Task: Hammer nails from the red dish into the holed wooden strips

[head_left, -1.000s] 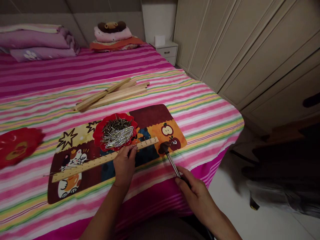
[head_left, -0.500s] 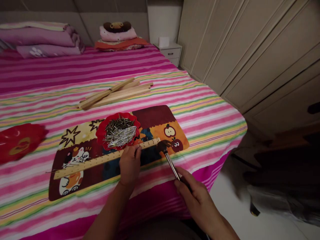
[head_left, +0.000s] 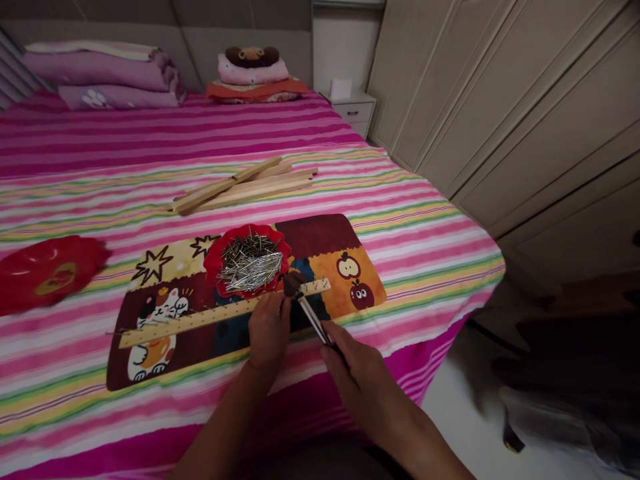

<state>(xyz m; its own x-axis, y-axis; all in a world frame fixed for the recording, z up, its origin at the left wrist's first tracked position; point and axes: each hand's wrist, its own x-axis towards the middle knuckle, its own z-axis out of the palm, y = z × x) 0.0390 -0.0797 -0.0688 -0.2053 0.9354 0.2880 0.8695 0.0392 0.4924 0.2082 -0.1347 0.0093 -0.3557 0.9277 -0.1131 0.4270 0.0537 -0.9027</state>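
Note:
A pale wooden strip (head_left: 185,323) with rows of nails standing in it lies across a patterned mat (head_left: 320,233). My left hand (head_left: 269,333) is closed at the strip's near edge, thumb and finger pinched around a nail, now mostly hidden. In my right hand (head_left: 367,383) is a hammer (head_left: 313,319) with a metal shaft, gripped by its dark handle. The hammer's dark head is over the strip, right beside my left fingertips. Just behind the strip, a red scalloped dish (head_left: 213,257) holds many silver and dark nails (head_left: 253,267).
More wooden strips (head_left: 245,190) lie in a pile beyond the mat. At the left is a red plastic lid or tray (head_left: 30,273). Folded bedding (head_left: 110,73) lies at the bed's far end. Wardrobe doors (head_left: 475,87) stand to the right, past the bed's edge.
The hammer has moved left along the strip, from near its right end to beside my left fingertips. My left hand stays at the strip. The view has shifted slightly.

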